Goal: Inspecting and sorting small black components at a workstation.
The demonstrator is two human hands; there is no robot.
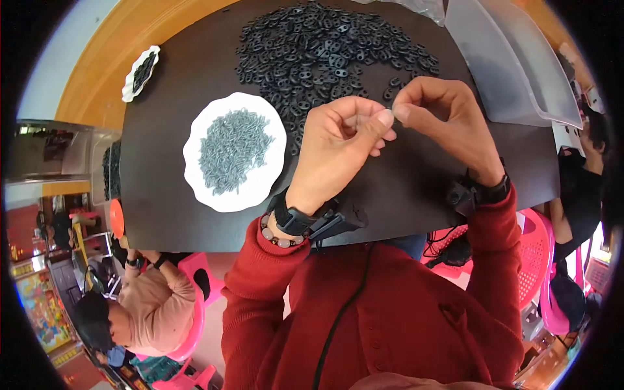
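My left hand [341, 144] and my right hand [450, 120] meet fingertip to fingertip above the dark table. Both pinch closed at thumb and forefinger. Something tiny and pale seems to sit between the fingertips, too small to name. Left of my left hand stands a white scalloped plate [276, 130] heaped with small grey metal springs or pins [235, 153]. Beyond my hands spreads a big pile of small black oval pieces with holes [318, 49], some of them close to my right fingers.
A clear plastic bin [513, 71] stands at the table's right. At the far left lies a small white dish [127, 91] with black pieces. Another person [153, 305] sits on a pink chair at lower left; a person in black [580, 188] is at the right.
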